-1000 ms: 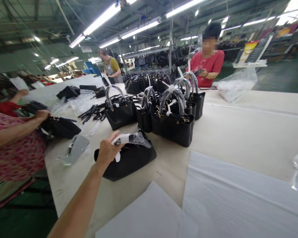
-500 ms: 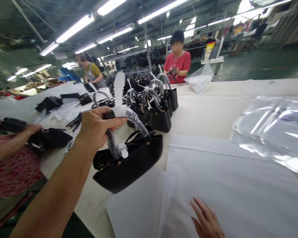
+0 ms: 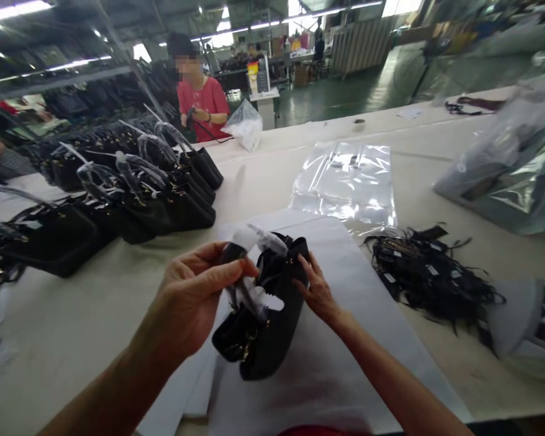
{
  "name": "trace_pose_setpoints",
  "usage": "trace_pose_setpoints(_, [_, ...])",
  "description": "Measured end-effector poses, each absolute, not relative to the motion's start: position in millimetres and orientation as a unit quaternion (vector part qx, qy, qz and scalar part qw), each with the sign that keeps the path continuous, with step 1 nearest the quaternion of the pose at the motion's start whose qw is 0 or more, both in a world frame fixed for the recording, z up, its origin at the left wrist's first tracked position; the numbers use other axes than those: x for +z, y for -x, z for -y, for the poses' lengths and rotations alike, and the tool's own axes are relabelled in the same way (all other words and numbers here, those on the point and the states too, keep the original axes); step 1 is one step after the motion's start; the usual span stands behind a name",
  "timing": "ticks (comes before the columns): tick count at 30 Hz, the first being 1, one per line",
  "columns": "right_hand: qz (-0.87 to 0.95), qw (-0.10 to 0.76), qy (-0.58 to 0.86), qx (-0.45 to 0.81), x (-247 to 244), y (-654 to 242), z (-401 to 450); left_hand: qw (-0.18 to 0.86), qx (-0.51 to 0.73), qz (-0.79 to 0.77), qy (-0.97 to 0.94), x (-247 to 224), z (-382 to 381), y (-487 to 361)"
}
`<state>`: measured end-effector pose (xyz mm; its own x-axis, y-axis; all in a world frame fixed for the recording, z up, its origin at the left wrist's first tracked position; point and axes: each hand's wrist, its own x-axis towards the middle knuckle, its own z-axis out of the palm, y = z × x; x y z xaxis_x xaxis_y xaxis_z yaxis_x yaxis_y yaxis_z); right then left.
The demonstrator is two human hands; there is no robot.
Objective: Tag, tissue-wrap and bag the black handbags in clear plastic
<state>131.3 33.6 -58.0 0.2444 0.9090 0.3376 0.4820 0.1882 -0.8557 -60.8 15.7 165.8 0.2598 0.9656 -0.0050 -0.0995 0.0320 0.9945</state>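
Observation:
A black handbag (image 3: 279,327) hangs tilted just over or on a sheet of white paper (image 3: 372,357); whether its base touches the paper I cannot tell. My left hand (image 3: 195,293) is closed round its handles, which are wrapped in clear film with white strips around them. At the bag's far right end, my right hand (image 3: 320,290) grips the upper side, fingers on the black surface. Gold-coloured fittings show near the bag's opening. The motion blurs the bag and handles a little.
Rows of similar black handbags (image 3: 163,209) stand at the left. Flat clear plastic bags (image 3: 345,181) lie beyond the paper. To the right are a heap of black straps with tags (image 3: 427,272) and a large plastic-wrapped bundle (image 3: 499,163). A person in red (image 3: 204,103) stands across the table.
The handbag has come rightward over the white paper in my left hand. My right hand has moved from the paper to the bag's side. The view has turned right.

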Motion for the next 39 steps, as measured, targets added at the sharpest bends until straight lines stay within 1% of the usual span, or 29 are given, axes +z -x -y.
trace_pose_setpoints(2, [0.583, 0.504, 0.562, 0.300, -42.1, -158.7, -48.1, 0.632, 0.421, -0.348, -0.549, 163.9, -0.9, 33.1])
trace_pose_setpoints(5, [0.550, 0.507, 0.506, 0.431, -14.6, -195.5, -53.6, 0.653, 0.392, -0.287, -0.581, 149.8, 9.0, 0.2])
trace_pose_setpoints(7, [0.494, 0.543, 0.504, 0.456, 3.8, -215.8, -38.5, 0.648, 0.395, -0.267, -0.594, 135.3, 8.4, -15.5])
trace_pose_setpoints(9, [0.479, 0.573, 0.490, 0.449, 23.9, -228.0, -12.5, 0.641, 0.397, -0.258, -0.604, 121.9, 4.9, -25.3])
trace_pose_setpoints(11, [0.527, 0.550, 0.451, 0.465, 45.0, -229.4, 13.7, 0.598, 0.382, -0.269, -0.652, 114.3, 0.5, -28.0])
trace_pose_setpoints(12, [0.559, 0.523, 0.438, 0.472, 54.7, -226.5, 23.7, 0.544, 0.368, -0.287, -0.698, 113.6, -2.0, -26.9])
trace_pose_setpoints(13, [0.586, 0.496, 0.438, 0.467, 63.0, -222.1, 30.6, 0.460, 0.363, -0.311, -0.748, 114.8, -4.9, -24.6])
trace_pose_setpoints(16, [0.640, 0.443, 0.485, 0.398, 75.9, -208.3, 34.3, 0.124, 0.413, -0.348, -0.832, 127.4, -18.5, -18.4])
trace_pose_setpoints(17, [0.655, 0.434, 0.490, 0.377, 76.6, -205.7, 31.6, 0.057, 0.428, -0.332, -0.839, 132.5, -25.0, -18.8])
trace_pose_setpoints(18, [0.668, 0.429, 0.486, 0.365, 76.4, -204.6, 28.2, 0.034, 0.424, -0.308, -0.851, 137.3, -32.4, -21.1])
trace_pose_setpoints(19, [0.680, 0.427, 0.473, 0.362, 75.9, -205.1, 24.4, 0.052, 0.397, -0.284, -0.872, 141.2, -40.3, -25.0])
trace_pose_setpoints(21, [0.687, 0.440, 0.449, 0.363, 76.5, -209.8, 16.8, 0.155, 0.294, -0.259, -0.907, 146.9, -55.1, -35.9])
trace_pose_setpoints(23, [0.686, 0.449, 0.445, 0.360, 81.5, -217.1, 9.7, 0.226, 0.226, -0.285, -0.904, 151.7, -64.8, -46.8])
trace_pose_setpoints(24, [0.690, 0.447, 0.443, 0.357, 85.7, -220.9, 6.2, 0.234, 0.221, -0.309, -0.895, 154.6, -66.8, -51.2])
trace_pose_setpoints(28, [0.727, 0.435, 0.425, 0.320, 106.5, -232.3, -8.6, 0.174, 0.293, -0.365, -0.866, 169.6, -62.1, -60.8])
trace_pose_setpoints(31, [0.734, 0.422, 0.437, 0.303, 114.6, -235.2, -21.0, 0.145, 0.307, -0.406, -0.849, 172.9, -59.6, -64.6])
trace_pose_setpoints(34, [0.735, 0.402, 0.460, 0.294, 112.3, -233.8, -33.9, 0.143, 0.307, -0.448, -0.827, 164.3, -65.0, -67.0])
trace_pose_setpoints(37, [0.736, 0.388, 0.473, 0.288, 108.2, -228.9, -46.2, 0.163, 0.332, -0.462, -0.806, 155.2, -71.0, -65.2])
trace_pose_setpoints(39, [0.744, 0.379, 0.474, 0.280, 108.7, -224.3, -53.5, 0.152, 0.341, -0.468, -0.801, 153.8, -71.8, -62.0])
